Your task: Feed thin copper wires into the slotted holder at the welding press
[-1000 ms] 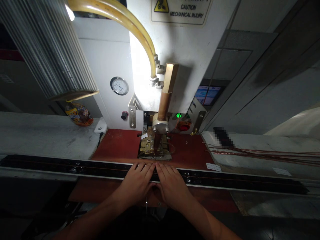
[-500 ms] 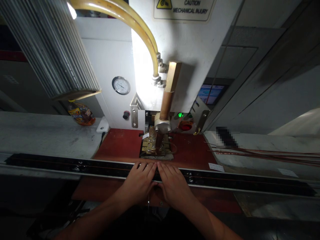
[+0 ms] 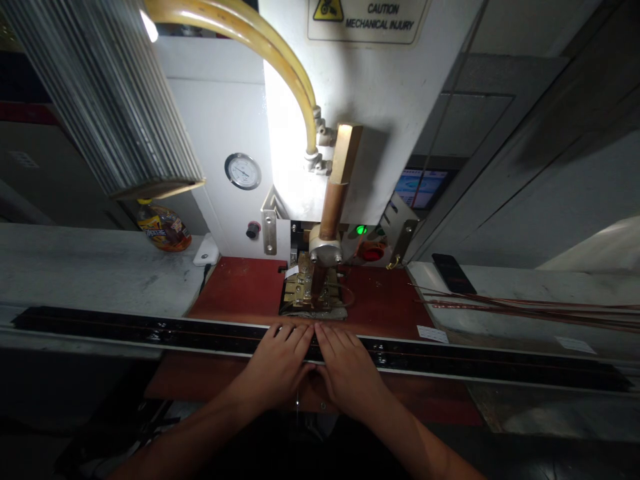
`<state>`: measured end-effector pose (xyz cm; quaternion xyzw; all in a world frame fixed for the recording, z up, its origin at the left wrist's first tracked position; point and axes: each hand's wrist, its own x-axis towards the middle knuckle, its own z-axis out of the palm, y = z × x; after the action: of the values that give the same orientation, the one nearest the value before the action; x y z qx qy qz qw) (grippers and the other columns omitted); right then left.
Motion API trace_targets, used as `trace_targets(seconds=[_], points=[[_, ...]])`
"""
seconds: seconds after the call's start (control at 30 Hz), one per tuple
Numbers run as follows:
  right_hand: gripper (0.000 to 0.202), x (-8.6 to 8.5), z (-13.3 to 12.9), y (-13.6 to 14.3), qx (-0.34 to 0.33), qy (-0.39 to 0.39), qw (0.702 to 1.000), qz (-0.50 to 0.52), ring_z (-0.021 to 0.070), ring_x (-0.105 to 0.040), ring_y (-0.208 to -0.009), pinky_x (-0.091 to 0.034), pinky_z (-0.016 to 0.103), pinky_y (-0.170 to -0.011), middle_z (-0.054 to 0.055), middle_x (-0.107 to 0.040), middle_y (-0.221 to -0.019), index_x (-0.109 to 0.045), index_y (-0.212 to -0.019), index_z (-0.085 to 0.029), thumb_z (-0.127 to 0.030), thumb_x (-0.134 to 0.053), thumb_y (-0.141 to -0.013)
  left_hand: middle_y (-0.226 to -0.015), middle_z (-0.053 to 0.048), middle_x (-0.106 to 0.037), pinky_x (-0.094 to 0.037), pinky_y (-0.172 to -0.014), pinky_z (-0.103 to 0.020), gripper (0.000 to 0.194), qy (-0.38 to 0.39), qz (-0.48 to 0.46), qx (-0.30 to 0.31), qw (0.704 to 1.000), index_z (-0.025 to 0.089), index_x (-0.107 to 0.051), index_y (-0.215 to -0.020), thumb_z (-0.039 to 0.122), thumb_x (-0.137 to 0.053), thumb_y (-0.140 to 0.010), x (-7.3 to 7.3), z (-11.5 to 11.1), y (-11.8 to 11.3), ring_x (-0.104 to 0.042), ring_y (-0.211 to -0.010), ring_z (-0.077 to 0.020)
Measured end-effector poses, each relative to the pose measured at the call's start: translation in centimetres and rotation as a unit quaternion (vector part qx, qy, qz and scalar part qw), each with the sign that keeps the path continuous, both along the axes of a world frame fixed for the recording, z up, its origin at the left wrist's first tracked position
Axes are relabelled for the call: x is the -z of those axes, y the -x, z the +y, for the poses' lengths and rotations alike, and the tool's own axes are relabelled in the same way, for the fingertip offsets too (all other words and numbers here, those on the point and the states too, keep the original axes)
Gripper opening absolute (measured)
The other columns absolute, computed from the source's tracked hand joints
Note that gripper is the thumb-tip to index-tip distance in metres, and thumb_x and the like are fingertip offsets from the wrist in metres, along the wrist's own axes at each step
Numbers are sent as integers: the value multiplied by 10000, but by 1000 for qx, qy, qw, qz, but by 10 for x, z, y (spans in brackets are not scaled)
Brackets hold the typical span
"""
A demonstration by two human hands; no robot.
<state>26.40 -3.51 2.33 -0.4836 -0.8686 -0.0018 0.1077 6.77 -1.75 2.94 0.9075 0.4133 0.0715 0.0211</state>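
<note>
A long dark strip (image 3: 210, 335) with pale edges and a thin copper-coloured line along its middle lies crosswise in front of me. My left hand (image 3: 280, 360) grips its centre from above, fingers over the far edge and thumb at the near edge. Beside it, my right hand (image 3: 345, 363) holds the strip the same way, and the two hands meet at the index fingers and thumbs. Just beyond my fingertips sits a brass clamping fixture (image 3: 300, 291), with a copper electrode rod (image 3: 334, 210) coming down to it. My palms and the strip's middle part are hidden.
Red boards (image 3: 240, 283) surround the fixture on the white machine (image 3: 220, 120). A drink bottle (image 3: 164, 227) stands at left. Thin copper rods (image 3: 525, 310) and a dark phone (image 3: 453, 273) lie at right. A ribbed metal lamp housing (image 3: 115, 100) hangs upper left, near yellow hoses (image 3: 280, 63).
</note>
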Motion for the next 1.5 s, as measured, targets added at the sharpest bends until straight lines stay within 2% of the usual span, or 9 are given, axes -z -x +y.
trace_targets(seconds=[0.37, 0.73, 1.07, 1.3, 1.5], points=[[583, -1, 2, 0, -7, -2, 1000, -4, 307, -562, -1283, -407, 432, -1102, 209, -565, -1473, -490, -1483, -34, -315, -573, -979, -1428, -148, -598, -370, -1061, -463, 565, -9, 4, 4, 1000, 145, -448, -1496, 427, -518, -1011, 7, 2, 1, -548, -1243, -299], [632, -7, 3, -13, -15, 11, 1000, 14, 313, -583, -1277, -445, 445, -1097, 204, -594, -1442, -512, -1459, -43, -342, -681, -928, -1399, -124, -630, -376, -1054, -416, 576, -16, -2, 28, 999, 138, -510, -1432, 485, -589, -979, 5, 8, 9, -573, -1225, -288], [686, -9, 3, -21, -5, 25, 999, 24, 327, -609, -1223, -478, 470, -1063, 217, -633, -1378, -518, -1450, -42, -353, -742, -882, -1357, -122, -658, -386, -1032, -412, 555, -29, 4, 39, 999, 138, -528, -1412, 480, -596, -980, 3, 11, 27, -589, -1213, -279], [651, -10, 4, -20, -14, 23, 999, 24, 320, -615, -1207, -483, 467, -1051, 207, -635, -1381, -518, -1453, -56, -357, -710, -909, -1340, -120, -667, -392, -1024, -408, 546, -35, 2, 44, 998, 147, -532, -1407, 506, -555, -996, 3, 13, 44, -598, -1201, -278], [636, -8, 3, -18, -16, 12, 999, 31, 304, -620, -1199, -485, 457, -1040, 207, -632, -1385, -517, -1455, -70, -347, -701, -913, -1330, -121, -673, -403, -1011, -407, 543, -27, -5, 40, 999, 148, -543, -1399, 509, -557, -994, 1, 13, 48, -607, -1190, -273]])
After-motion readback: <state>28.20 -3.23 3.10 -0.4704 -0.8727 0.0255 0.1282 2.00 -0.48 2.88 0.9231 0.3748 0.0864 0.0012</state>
